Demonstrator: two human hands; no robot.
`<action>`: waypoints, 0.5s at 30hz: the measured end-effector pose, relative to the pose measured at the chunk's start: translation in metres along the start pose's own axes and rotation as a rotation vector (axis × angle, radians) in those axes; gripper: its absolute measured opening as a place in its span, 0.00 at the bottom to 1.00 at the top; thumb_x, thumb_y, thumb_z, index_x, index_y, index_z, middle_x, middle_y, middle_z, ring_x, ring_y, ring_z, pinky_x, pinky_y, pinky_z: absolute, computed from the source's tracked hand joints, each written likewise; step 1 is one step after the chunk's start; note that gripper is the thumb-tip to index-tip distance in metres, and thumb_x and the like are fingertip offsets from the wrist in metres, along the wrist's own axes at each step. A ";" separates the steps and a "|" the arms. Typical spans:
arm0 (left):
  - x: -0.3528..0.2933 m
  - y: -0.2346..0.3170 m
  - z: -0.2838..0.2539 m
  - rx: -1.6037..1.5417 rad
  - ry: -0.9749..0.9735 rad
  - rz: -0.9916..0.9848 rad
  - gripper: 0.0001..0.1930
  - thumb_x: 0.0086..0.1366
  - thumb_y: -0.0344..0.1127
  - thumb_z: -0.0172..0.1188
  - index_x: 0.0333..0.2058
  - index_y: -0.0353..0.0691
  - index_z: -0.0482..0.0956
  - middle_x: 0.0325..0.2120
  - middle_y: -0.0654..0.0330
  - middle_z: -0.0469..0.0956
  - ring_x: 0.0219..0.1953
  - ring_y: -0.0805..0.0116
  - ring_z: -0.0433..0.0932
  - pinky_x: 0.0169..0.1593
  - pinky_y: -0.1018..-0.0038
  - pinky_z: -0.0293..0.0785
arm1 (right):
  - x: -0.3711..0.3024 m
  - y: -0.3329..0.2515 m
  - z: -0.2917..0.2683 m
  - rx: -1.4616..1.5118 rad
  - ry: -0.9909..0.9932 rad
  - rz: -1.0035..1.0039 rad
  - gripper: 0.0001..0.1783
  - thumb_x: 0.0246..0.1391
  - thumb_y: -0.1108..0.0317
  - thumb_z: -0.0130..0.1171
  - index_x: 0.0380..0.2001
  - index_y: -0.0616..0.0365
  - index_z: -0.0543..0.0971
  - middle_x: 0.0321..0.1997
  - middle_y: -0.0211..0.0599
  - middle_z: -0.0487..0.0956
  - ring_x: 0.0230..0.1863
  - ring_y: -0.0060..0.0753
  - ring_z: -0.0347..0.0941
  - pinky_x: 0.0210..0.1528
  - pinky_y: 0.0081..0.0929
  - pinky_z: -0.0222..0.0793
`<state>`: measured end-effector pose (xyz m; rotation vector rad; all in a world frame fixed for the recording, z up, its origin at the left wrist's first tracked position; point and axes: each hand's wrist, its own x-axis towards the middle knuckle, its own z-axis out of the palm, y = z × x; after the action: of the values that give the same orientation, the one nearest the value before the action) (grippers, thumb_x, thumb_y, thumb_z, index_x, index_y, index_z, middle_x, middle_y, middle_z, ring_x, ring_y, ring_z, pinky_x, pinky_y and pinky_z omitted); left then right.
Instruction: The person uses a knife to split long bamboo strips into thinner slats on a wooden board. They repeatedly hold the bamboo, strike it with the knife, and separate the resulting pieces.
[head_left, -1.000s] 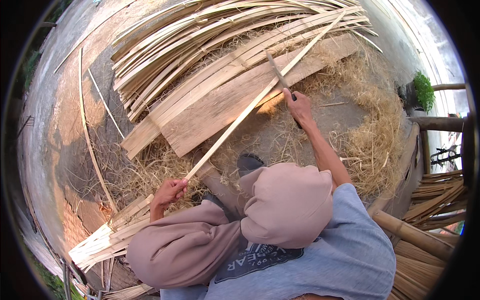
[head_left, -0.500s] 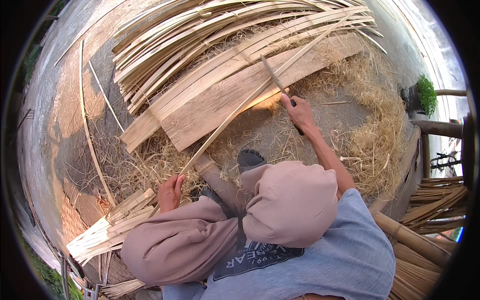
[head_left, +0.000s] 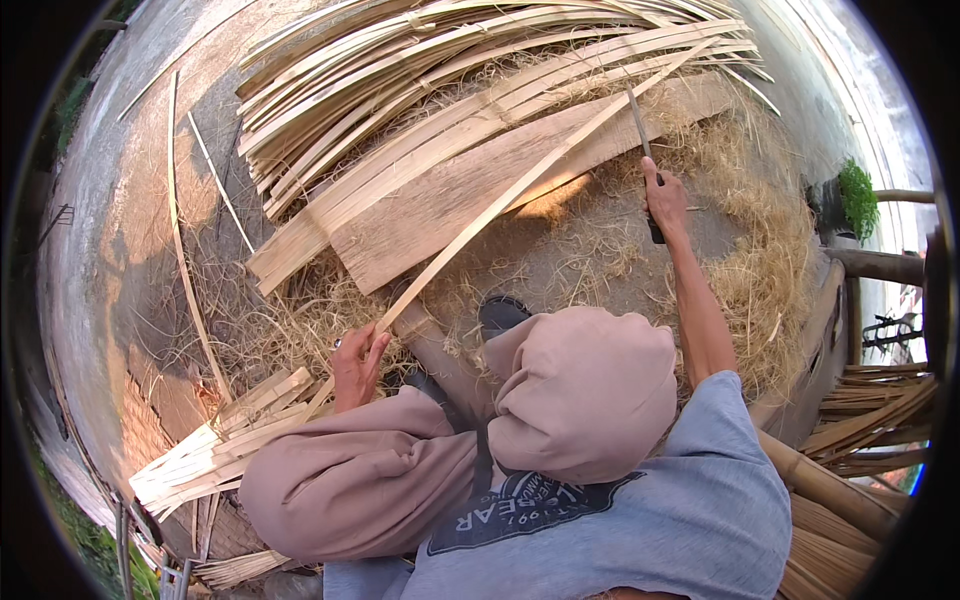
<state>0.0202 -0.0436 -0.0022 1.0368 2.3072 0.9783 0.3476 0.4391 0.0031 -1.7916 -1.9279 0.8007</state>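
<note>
A long pale bamboo strip (head_left: 500,200) runs slantwise from beside my left knee up over a wide wooden board (head_left: 430,200). My left hand (head_left: 358,366) is closed round its lower part, thumb along the strip. In my right hand (head_left: 666,203), out to the right, is a knife (head_left: 638,118) with a dark handle; its narrow blade points away from me. The blade's tip lies close to the strip's far part; I cannot tell whether they touch. The strip's near end passes by my left leg, partly hidden.
Many split bamboo strips (head_left: 350,100) lie in a pile beyond the board. Shorter pieces (head_left: 215,455) are stacked at my left. Curly shavings (head_left: 740,290) cover the ground. Bamboo poles (head_left: 825,485) and a potted green plant (head_left: 857,200) are on the right.
My right hand with the knife has moved away from me and to the right, along the strip. My left hand has shifted slightly right, still holding the strip.
</note>
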 end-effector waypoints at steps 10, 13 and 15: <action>0.026 0.011 0.011 0.180 -0.150 0.041 0.17 0.73 0.38 0.62 0.57 0.42 0.82 0.27 0.48 0.72 0.30 0.51 0.74 0.37 0.59 0.69 | -0.218 -0.042 0.105 -0.089 -0.490 -0.452 0.34 0.64 0.35 0.58 0.29 0.61 0.78 0.25 0.51 0.78 0.32 0.52 0.81 0.35 0.47 0.73; 0.024 0.006 0.015 0.072 -0.174 0.015 0.15 0.73 0.38 0.61 0.55 0.43 0.82 0.26 0.48 0.72 0.29 0.50 0.73 0.36 0.59 0.68 | -0.203 -0.026 0.089 -0.166 -0.428 -0.612 0.32 0.64 0.36 0.58 0.29 0.58 0.78 0.25 0.49 0.78 0.34 0.51 0.82 0.35 0.46 0.74; 0.026 0.012 0.006 0.147 -0.133 0.059 0.15 0.73 0.38 0.62 0.56 0.44 0.83 0.26 0.48 0.72 0.29 0.52 0.74 0.35 0.60 0.68 | -0.116 -0.008 0.076 -0.119 -0.321 -0.477 0.33 0.65 0.36 0.58 0.27 0.59 0.78 0.22 0.46 0.76 0.29 0.47 0.79 0.31 0.44 0.71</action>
<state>0.0132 -0.0159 0.0004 1.1977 2.2767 0.7459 0.3060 0.3135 -0.0377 -1.2258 -2.5201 0.8497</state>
